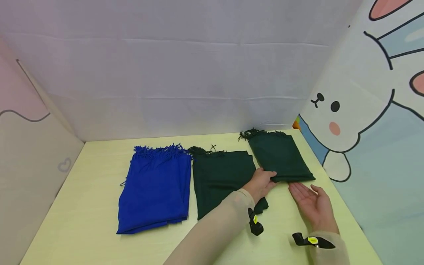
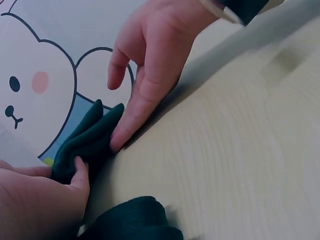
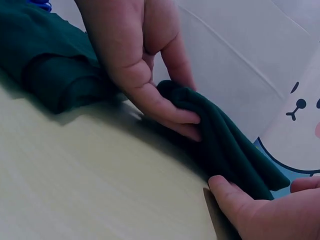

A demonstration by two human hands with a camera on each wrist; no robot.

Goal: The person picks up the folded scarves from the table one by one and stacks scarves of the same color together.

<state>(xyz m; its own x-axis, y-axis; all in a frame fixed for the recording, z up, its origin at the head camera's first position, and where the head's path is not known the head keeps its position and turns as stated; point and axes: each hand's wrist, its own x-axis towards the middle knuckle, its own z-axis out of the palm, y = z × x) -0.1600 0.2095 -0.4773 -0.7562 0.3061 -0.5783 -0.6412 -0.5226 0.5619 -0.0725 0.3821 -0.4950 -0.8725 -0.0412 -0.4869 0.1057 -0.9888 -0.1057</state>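
A folded dark green fringed scarf [image 1: 281, 152] lies at the right end of the table. My left hand [image 1: 260, 184] pinches its near left corner, thumb on top; the left wrist view shows the thumb [image 2: 81, 172] against the folded layers. Palm up, my right hand [image 1: 313, 206] has its straight fingers at the scarf's near edge. In the right wrist view, a fingertip of the right hand [image 3: 250, 212] touches the underside of the layered edge. Beneath my left forearm lies a second folded dark green scarf [image 1: 222, 176], partly hidden by the arm.
To the left is a folded blue fringed scarf [image 1: 155, 187], its fringe towards the back. All three lie on a pale wooden table [image 1: 82, 206]. A white cloth wall [image 1: 185, 73] stands behind, and a panel with a cartoon rabbit [image 1: 357, 92] borders the right side.
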